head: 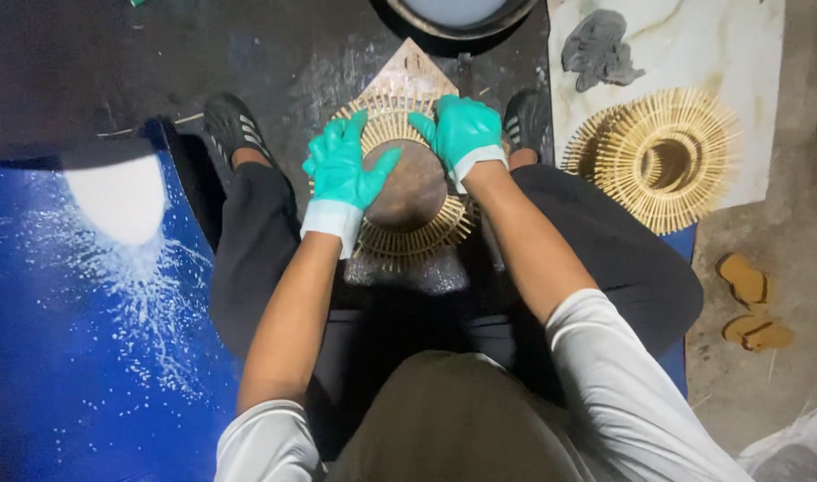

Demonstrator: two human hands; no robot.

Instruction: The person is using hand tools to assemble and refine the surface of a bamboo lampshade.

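I sit with my knees apart, and between them lies a round sunburst of thin bamboo sticks (417, 239) with a brown disc (410, 187) at its centre. It rests on a square board (410, 71) set cornerwise on the dark floor. My left hand (344, 170), in a teal glove, presses on the left side of the disc and the sticks. My right hand (462, 134), also gloved, rests on the upper right part of the ring, fingers spread.
A pile of finished stick sunbursts (660, 156) lies on a pale marbled sheet (721, 45) to the right, with a grey rag (596, 49) above it. A blue paint-spattered surface (96, 357) is at left. A round basin (462, 18) sits ahead. Two sandals (752, 308) lie at right.
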